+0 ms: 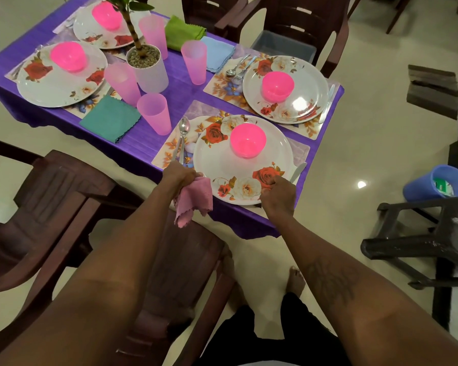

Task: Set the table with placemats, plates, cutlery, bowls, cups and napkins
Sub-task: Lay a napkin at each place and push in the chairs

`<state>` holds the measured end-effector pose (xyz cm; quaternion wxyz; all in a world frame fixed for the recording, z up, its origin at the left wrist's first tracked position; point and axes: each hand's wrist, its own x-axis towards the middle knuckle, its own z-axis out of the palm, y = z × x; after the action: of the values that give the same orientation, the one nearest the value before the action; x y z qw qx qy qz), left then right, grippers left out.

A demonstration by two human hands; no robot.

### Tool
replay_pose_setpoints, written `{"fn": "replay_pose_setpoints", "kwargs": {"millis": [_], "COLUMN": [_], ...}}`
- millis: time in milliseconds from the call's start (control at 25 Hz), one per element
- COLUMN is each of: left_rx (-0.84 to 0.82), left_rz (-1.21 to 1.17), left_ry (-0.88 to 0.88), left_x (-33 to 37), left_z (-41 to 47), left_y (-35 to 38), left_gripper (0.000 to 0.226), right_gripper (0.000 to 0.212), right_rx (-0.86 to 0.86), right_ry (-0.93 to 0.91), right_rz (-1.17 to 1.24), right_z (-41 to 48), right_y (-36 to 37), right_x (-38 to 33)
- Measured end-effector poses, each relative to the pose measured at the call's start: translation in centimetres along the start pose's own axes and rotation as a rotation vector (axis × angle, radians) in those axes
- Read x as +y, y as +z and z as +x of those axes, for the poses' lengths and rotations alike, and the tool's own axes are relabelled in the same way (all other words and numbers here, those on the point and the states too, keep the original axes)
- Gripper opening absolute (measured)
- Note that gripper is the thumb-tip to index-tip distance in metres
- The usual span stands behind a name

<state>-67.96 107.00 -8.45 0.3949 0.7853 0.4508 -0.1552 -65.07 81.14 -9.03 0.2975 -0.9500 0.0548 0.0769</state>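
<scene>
Pink napkin (pixel 193 196), crumpled with scalloped edge, is clamped in my left grip (pixel 180 177); right grip (pixel 276 190) pinches floral plate (pixel 217 165) rim.

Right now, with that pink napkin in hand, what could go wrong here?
The near plate sits right at the table edge, and the right hand holds its rim: a tug could tip it and its pink bowl off. The left hand, gripping the pink napkin, could nudge the spoon.
</scene>
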Motion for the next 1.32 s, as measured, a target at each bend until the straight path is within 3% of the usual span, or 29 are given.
{"fn": "replay_pose_setpoints", "kwargs": {"millis": [320, 440, 560, 720, 840, 920, 1040, 1160, 1240, 1320], "left_rx": [-0.009, -0.004, 0.071, 0.294, 0.251, 0.208, 0.172, 0.121, 0.021, -0.136], "left_rz": [0.095, 0.079, 0.088, 0.019, -0.051, -0.137, -0.214, -0.302, -0.461, -0.722], "left_ry": [0.026, 0.028, 0.083, 0.275, 0.345, 0.329, 0.252, 0.094, 0.022, 0.026], "left_x": [0.5, 0.7, 0.6, 2.1, 4.0, 4.7, 5.1, 5.2, 4.8, 4.5], "left_z": [-0.3, -0.8, -1.4, -2.0, -2.2, -1.9, -1.4, -1.2, -1.0, -0.8], "left_y": [0.1, 0.1, -0.1, -1.1, -1.4, -1.3, -1.2, -2.1, -2.6, -2.6], "left_gripper": [0.063, 0.064, 0.055, 0.032, 0.042, 0.047, 0.059, 0.091, 0.109, 0.106], "right_gripper": [0.024, 0.020, 0.041, 0.068, 0.073, 0.059, 0.036, 0.029, 0.029, 0.029], "right_rx": [-0.025, 0.004, 0.055, -0.094, -0.163, -0.133, -0.093, -0.110, -0.145, -0.180], "right_ry": [0.010, -0.039, -0.160, -0.297, -0.348, -0.372, -0.396, -0.460, -0.467, -0.453], "right_rz": [-0.003, -0.113, -0.144, -0.210, -0.356, -0.366, -0.327, -0.325, -0.314, -0.316], "right_z": [0.3, 0.3, 1.4, 4.1, 4.9, 4.8, 4.2, 4.0, 3.9, 3.6], "right_y": [-0.4, -0.6, -0.7, -0.1, 0.5, 0.5, 0.1, -0.2, -0.5, -0.8], "right_x": [0.3, 0.0, -1.1, -3.0, -3.9, -3.9, -3.1, -2.3, -2.5, -3.0]}}
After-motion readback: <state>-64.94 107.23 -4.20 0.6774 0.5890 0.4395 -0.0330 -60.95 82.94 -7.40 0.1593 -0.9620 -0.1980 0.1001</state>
